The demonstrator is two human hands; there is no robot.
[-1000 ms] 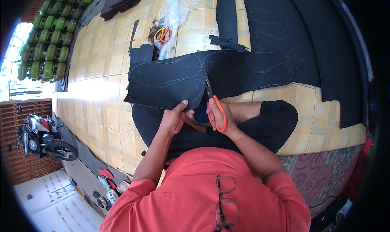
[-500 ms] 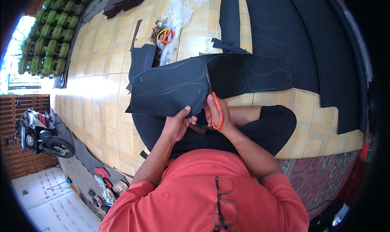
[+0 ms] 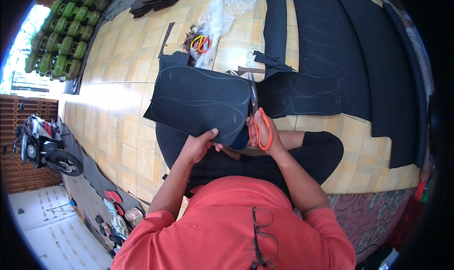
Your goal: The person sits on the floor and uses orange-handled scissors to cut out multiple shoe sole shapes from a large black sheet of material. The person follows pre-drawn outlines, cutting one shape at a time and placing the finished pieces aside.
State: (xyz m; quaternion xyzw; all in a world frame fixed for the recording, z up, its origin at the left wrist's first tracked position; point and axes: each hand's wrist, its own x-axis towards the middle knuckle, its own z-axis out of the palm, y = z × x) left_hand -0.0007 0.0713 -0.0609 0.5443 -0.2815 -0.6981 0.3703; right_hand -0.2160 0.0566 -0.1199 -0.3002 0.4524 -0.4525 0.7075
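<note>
My left hand (image 3: 198, 147) pinches the near edge of the dark foam sheet (image 3: 198, 100) — held over my lap | my right hand (image 3: 265, 133) grips orange-handled scissors (image 3: 259, 123) — blades at the sheet's right edge | tiled floor (image 3: 118, 81) beneath.

Green gas cylinders (image 3: 59, 43) stand in rows at the far left. A motorbike (image 3: 40, 145) is parked at the left edge, beyond the tiled floor (image 3: 113, 104). Long black foam sheets (image 3: 359, 57) lie across the far right. A pile of clear plastic wrap (image 3: 222, 15) sits far off, just beside coloured scissor handles (image 3: 201, 43). Glasses (image 3: 262, 237) hang on a red shirt (image 3: 213, 227) nearest.
</note>
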